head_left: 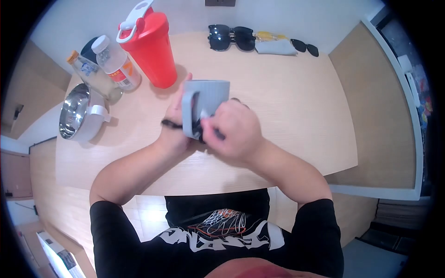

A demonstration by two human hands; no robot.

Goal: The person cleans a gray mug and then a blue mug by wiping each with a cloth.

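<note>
A grey mug [215, 95] with its handle towards the camera is held above the table, in front of my chest. My left hand [177, 104] is wrapped round its far left side, most fingers hidden behind the mug. In front of the mug's lower right, my right hand [236, 129] is closed in a pinch. A dark, thin thing [218, 134] shows at its fingers, with a small whitish bit beside it; blur hides its kind. Dark, cord-like material [172, 123] crosses my left wrist and continues near the mug's base.
On the table [296, 106], a red shaker bottle [152, 51], a white-capped plastic bottle [118, 65], an orange-capped bottle [95, 76] and a metal-lined bowl [76, 113] stand at left. Sunglasses [231, 38], a grey cloth [276, 47] and dark lenses [305, 47] lie along the back.
</note>
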